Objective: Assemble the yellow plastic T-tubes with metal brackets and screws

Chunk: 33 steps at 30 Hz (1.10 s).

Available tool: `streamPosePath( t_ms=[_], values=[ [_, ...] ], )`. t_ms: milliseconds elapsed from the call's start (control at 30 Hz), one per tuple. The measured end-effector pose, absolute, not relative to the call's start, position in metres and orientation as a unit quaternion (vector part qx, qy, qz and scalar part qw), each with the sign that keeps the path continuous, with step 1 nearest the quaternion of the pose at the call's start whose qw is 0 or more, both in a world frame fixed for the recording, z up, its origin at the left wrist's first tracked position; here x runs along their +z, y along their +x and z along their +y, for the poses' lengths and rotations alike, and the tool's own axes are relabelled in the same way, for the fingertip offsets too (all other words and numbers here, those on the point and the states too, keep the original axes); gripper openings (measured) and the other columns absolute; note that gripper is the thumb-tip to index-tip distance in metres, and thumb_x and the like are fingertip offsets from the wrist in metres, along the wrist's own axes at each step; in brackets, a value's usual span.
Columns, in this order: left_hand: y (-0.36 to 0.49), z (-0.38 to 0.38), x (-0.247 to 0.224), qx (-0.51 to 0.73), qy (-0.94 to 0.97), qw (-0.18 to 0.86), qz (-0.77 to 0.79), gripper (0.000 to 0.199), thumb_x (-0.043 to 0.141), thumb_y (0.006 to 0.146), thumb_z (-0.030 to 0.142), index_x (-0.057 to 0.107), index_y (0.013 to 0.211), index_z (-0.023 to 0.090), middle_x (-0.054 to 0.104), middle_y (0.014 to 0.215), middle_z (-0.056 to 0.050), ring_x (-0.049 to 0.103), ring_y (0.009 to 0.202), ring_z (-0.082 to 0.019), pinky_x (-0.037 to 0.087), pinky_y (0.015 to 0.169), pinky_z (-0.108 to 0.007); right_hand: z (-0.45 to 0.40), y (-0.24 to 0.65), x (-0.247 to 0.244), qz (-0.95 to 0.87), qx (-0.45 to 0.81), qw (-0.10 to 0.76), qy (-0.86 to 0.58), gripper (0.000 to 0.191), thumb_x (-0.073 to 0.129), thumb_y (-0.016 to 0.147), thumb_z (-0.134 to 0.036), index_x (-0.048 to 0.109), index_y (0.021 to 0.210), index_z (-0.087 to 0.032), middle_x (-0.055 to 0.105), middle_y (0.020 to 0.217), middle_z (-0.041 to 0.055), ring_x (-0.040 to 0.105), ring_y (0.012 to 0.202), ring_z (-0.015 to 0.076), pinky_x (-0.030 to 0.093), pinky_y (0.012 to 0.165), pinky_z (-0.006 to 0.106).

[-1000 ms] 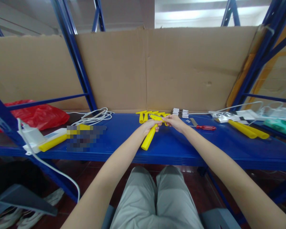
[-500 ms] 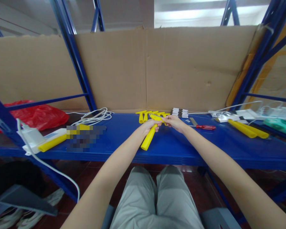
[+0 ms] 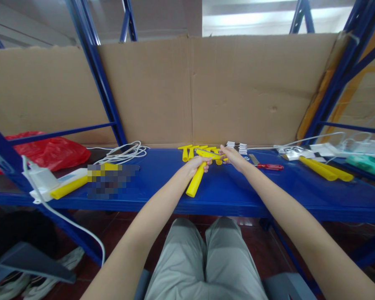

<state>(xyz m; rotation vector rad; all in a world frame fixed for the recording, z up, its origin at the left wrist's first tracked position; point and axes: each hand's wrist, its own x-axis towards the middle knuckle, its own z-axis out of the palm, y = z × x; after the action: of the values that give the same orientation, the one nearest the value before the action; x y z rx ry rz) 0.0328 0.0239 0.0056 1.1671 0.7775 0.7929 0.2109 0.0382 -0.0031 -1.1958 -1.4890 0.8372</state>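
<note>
My left hand [image 3: 197, 165] is wrapped round a yellow T-shaped tool [image 3: 195, 183], whose handle points down towards the front edge of the blue shelf [image 3: 162, 179]. The tool's crosspiece reaches right, towards my right hand [image 3: 230, 157]. My right fingers are bent at the crosspiece's right end; whether they pinch it or a small part is too small to tell. Behind my hands lie several similar yellow T-shaped tools [image 3: 185, 153]. A stack of black and white pieces [image 3: 236, 146] stands just behind my right hand.
A red-handled screwdriver [image 3: 270, 167] lies right of my hands. Two yellow tubes [image 3: 326, 169] are farther right. At the left are a coiled white cable [image 3: 128, 153], another yellow tube [image 3: 69, 187] and a red plastic bag [image 3: 53, 152]. Cardboard [image 3: 150, 91] stands along the back.
My right hand has shifted slightly right and up, away from my left hand, and more of the crosspiece shows between them. My left hand keeps its hold, nearly still.
</note>
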Motion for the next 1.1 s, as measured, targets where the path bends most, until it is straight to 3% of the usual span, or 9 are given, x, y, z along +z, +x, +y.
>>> streamPosePath(
  t_ms=[167, 467, 700, 1100],
  values=[
    [0.033, 0.025, 0.006, 0.363, 0.516, 0.686, 0.362, 0.013, 0.048, 0.086, 0.006, 0.048, 0.077, 0.016, 0.044, 0.050, 0.006, 0.035, 0.034, -0.004, 0.028, 0.038, -0.016, 0.046, 0.234, 0.002, -0.652, 0.191, 0.515, -0.522, 0.033, 0.069, 0.072, -0.050, 0.056, 0.071, -0.019, 0.063, 0.075, 0.0039, 0.054, 0.072, 0.0158, 0.043, 0.065, 0.027],
    [0.033, 0.022, 0.003, 0.358, 0.538, 0.678, 0.349, 0.014, 0.053, 0.086, 0.007, 0.049, 0.075, 0.015, 0.045, 0.049, 0.007, 0.035, 0.033, -0.003, 0.027, 0.038, -0.017, 0.024, 0.206, 0.001, -0.663, 0.400, 0.433, -0.462, 0.025, 0.074, 0.070, -0.038, 0.062, 0.076, -0.017, 0.064, 0.066, 0.0010, 0.052, 0.055, 0.0094, 0.033, 0.050, 0.022],
    [0.034, 0.023, 0.002, 0.353, 0.547, 0.678, 0.342, 0.017, 0.060, 0.083, 0.010, 0.048, 0.072, 0.015, 0.044, 0.048, 0.007, 0.035, 0.033, -0.002, 0.027, 0.038, -0.016, 0.026, 0.207, -0.003, -0.636, 0.462, 0.449, -0.424, 0.022, 0.078, 0.065, -0.031, 0.063, 0.073, -0.016, 0.060, 0.061, -0.0013, 0.048, 0.053, 0.0079, 0.036, 0.051, 0.022],
    [0.033, 0.024, 0.002, 0.344, 0.547, 0.683, 0.339, 0.013, 0.057, 0.084, 0.009, 0.050, 0.076, 0.014, 0.045, 0.050, 0.006, 0.035, 0.034, -0.003, 0.027, 0.038, -0.017, 0.029, 0.205, -0.005, -0.595, 0.519, 0.455, -0.411, 0.022, 0.079, 0.062, -0.024, 0.060, 0.071, -0.017, 0.056, 0.060, -0.0026, 0.045, 0.054, 0.0078, 0.033, 0.050, 0.022]
  ],
)
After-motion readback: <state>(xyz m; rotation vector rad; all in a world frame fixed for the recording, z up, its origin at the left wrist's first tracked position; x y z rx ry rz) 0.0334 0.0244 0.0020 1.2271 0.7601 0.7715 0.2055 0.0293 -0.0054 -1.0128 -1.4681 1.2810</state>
